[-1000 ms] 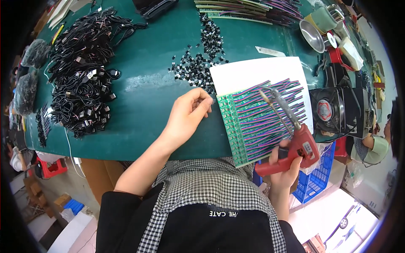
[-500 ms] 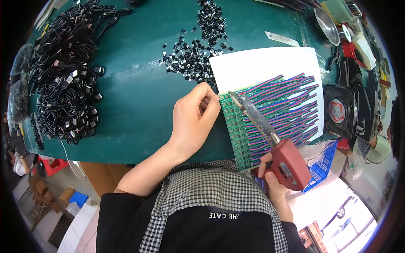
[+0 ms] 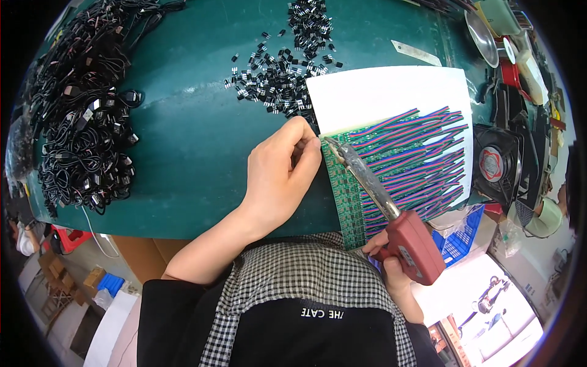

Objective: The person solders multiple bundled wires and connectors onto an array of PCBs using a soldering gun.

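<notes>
My right hand [image 3: 396, 272] is closed round the handle of a red soldering gun [image 3: 417, 248]. Its long metal barrel slants up and left, and the tip is at the upper left corner of a green circuit board panel [image 3: 350, 211]. Right beside that tip, at the panel's edge, my left hand [image 3: 278, 168] is closed in a pinch; what the fingertips hold, if anything, is hidden. Rows of multicoloured ribbon wires [image 3: 416, 162] run right from the panel over a white sheet [image 3: 391, 92]. Beyond my left hand lies a heap of small black three-legged components [image 3: 275, 82].
Bundled black cables [image 3: 92, 131] are piled along the left of the green table [image 3: 183, 153]. A square black fan [image 3: 496, 162] stands right of the sheet. Farther off are a flat metal strip [image 3: 416, 53] and a metal bowl [image 3: 482, 40]. A blue crate [image 3: 457, 244] sits below the table's right edge.
The soldering gun has shifted slightly left and down, bringing its tip closer to my left fingertips. My left hand keeps its pinch at the panel's corner. A figure now shows outside the doorway.
</notes>
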Available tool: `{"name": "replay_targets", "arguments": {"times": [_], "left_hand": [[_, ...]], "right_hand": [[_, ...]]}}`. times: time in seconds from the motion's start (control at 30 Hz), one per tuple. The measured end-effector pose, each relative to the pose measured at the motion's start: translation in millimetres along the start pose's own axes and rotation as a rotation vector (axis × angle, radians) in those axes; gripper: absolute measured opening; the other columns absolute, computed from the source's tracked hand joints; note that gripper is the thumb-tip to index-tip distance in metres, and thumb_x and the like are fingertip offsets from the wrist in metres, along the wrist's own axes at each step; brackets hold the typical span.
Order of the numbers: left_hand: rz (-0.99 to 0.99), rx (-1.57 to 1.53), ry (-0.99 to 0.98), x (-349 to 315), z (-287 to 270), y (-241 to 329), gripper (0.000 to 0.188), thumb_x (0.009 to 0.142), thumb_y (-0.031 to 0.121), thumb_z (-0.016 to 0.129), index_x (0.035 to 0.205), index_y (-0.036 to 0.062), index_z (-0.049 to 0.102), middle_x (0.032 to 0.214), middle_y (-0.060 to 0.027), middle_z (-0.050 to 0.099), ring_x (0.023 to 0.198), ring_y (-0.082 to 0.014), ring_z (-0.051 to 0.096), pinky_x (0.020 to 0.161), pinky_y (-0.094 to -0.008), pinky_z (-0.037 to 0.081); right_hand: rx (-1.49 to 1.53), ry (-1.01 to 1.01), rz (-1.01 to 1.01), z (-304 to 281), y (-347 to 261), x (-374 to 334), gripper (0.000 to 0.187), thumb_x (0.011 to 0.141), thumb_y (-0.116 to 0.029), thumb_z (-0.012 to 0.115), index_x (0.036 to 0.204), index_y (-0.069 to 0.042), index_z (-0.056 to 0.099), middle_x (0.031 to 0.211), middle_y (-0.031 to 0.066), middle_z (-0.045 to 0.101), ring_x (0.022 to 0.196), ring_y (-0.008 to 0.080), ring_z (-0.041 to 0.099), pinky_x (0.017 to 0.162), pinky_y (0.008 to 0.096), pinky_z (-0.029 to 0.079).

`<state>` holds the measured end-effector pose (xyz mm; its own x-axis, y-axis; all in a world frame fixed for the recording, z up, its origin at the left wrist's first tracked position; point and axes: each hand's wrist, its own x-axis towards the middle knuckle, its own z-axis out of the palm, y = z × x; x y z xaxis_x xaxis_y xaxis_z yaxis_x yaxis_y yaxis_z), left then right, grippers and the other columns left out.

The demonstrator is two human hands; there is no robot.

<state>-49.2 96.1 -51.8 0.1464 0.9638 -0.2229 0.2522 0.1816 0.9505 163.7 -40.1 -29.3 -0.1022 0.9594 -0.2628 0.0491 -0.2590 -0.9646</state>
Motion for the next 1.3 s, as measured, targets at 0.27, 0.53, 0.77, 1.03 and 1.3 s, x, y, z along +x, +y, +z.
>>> {"name": "replay_targets", "arguments": {"times": [0.27,0.53,0.77,1.03,1.3], "left_hand": [[0.001,0.011,0.011,-0.2,0.7,0.1,0.011,0.084,0.005,0.054,0.075,0.0024,0.046,0.058,-0.0059,0.047,0.048,-0.0117,0.044,0.046,-0.0271,0.034],[0.012,0.033,0.019,-0.1,0.8,1.5,0.012,0.084,0.005,0.054,0.075,0.0022,0.047,0.058,-0.0062,0.048,0.048,-0.0125,0.045,0.047,-0.0272,0.035],[0.026,0.045,0.028,-0.8,0.8,0.4,0.012,0.084,0.005,0.054,0.075,0.0018,0.047,0.059,-0.0065,0.049,0.049,-0.0127,0.046,0.047,-0.0272,0.036],[0.029,-0.008,-0.002,-0.2,1.0,-0.7,0.012,0.088,0.002,0.049,0.076,0.0025,0.047,0.061,0.0053,0.038,0.055,-0.0007,0.033,0.048,-0.0189,0.027],[0.029,-0.005,-0.019,-0.2,0.0,-2.1,0.011,0.089,0.003,0.049,0.078,0.0028,0.047,0.062,0.0057,0.037,0.056,-0.0006,0.033,0.049,-0.0186,0.027]], "right_hand": [[0.178,0.155,0.015,8.1,1.9,-2.3,0.073,0.072,-0.02,0.075,0.127,0.01,0.038,0.083,0.0129,0.062,0.067,0.0211,0.063,0.064,0.0305,0.052],[-0.001,0.103,-0.014,4.5,4.1,-8.1,0.07,0.073,-0.018,0.073,0.128,0.008,0.038,0.087,0.0143,0.064,0.07,0.0203,0.065,0.064,0.0286,0.052],[-0.037,0.1,-0.013,0.6,5.8,-12.4,0.072,0.073,-0.021,0.075,0.127,0.008,0.038,0.083,0.0132,0.064,0.067,0.018,0.064,0.062,0.0271,0.051],[0.074,0.152,-0.034,3.7,7.6,-12.5,0.073,0.071,-0.02,0.076,0.127,0.008,0.038,0.08,0.0126,0.063,0.065,0.0171,0.062,0.061,0.0268,0.051],[0.045,0.091,-0.053,3.5,4.3,-5.6,0.068,0.072,-0.01,0.071,0.128,0.008,0.038,0.086,0.0143,0.063,0.067,0.0177,0.063,0.062,0.0271,0.051]]}}
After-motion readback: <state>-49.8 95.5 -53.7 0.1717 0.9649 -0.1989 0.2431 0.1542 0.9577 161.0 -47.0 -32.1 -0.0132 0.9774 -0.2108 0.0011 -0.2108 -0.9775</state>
